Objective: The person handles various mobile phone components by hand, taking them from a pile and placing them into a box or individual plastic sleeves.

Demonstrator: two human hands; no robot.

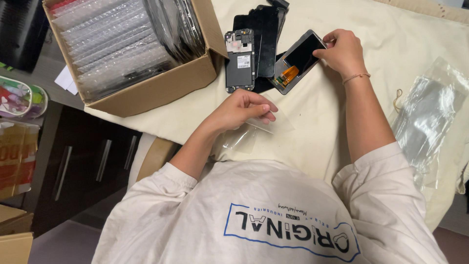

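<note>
Phone screen panel (pixel 299 59), dark glass with an orange flex cable at its lower end, lies tilted on the cream-covered surface (pixel 415 44), just right of the cardboard box (pixel 161 83). Right hand (pixel 342 51) pinches the panel's upper right corner, fingers (pixel 328 39) clenched on its edge. Left hand (pixel 242 110), below the box's near corner, has its fingers curled around a thin clear plastic sleeve (pixel 266 127), which trails onto the cloth. Between box and panel: a bare phone frame (pixel 239 63) with grey back, touching a stack of black screens (pixel 266 34). Box holds upright rows of bubble-wrapped panels (pixel 107 39). Well right of the box, a crumpled clear bag (pixel 427 112) at the surface edge.
</note>
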